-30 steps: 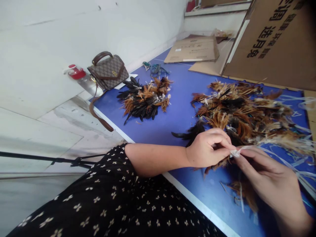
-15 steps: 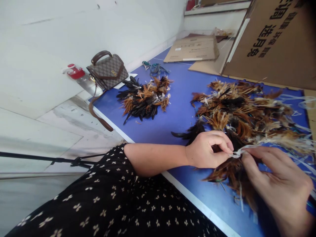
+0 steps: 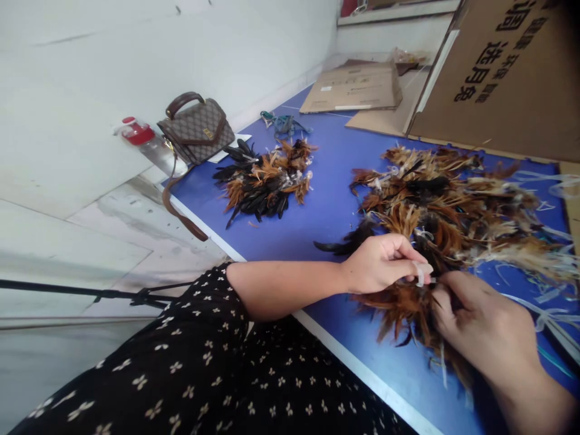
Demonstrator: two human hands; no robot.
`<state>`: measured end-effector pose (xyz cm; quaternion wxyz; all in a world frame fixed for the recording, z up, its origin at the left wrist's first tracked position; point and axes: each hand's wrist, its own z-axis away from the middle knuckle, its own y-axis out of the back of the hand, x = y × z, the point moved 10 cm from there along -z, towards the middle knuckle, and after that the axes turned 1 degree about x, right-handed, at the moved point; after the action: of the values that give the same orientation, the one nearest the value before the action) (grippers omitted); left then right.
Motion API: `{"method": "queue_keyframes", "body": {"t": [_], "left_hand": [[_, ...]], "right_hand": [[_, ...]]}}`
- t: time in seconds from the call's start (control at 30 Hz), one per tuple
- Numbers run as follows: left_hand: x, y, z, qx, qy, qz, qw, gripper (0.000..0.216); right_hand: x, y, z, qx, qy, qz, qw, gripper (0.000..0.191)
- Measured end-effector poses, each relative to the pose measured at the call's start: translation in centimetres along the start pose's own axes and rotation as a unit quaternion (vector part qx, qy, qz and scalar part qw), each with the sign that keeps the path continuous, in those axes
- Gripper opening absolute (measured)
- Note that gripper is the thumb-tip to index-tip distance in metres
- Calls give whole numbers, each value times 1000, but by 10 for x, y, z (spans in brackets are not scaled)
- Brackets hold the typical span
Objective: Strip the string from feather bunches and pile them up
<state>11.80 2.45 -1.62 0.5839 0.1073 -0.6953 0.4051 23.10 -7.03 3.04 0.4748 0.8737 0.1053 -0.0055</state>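
My left hand (image 3: 383, 263) is pinched on a short white strip (image 3: 419, 275) at the top of a brown and black feather bundle (image 3: 399, 305) lying on the blue table (image 3: 326, 205). Just to its right, my right hand (image 3: 484, 326) is closed on the same bundle, its fingertips meeting the left hand's. A big loose heap of brown, tan and black feathers (image 3: 457, 199) with white strips spreads behind both hands. A smaller pile of tied feather bundles (image 3: 267, 181) lies farther left on the table.
A brown patterned handbag (image 3: 197, 130) and a clear bottle with a red cap (image 3: 147, 142) sit at the table's far left corner. Flat cardboard (image 3: 356, 90) and a large upright carton (image 3: 502, 78) stand at the back. A teal cord tangle (image 3: 283, 124) lies near the wall.
The long white strip once stretched between the hands is now a short end in the left pinch. My right hand dropped lower onto the bundle, and more of its feathers show.
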Motion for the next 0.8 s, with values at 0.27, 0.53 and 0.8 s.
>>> {"method": "queue_keyframes", "body": {"t": [0.27, 0.53, 0.8], "left_hand": [[0, 7, 2, -1, 12, -38, 999, 48], [0, 9, 3, 8, 56, -47, 997, 34], [12, 18, 0, 49, 65, -103, 991, 39]], "right_hand": [[2, -2, -1, -10, -19, 19, 1000, 31], [1, -5, 1, -3, 9, 29, 1000, 30], [4, -1, -2, -15, 27, -109, 994, 20]]}}
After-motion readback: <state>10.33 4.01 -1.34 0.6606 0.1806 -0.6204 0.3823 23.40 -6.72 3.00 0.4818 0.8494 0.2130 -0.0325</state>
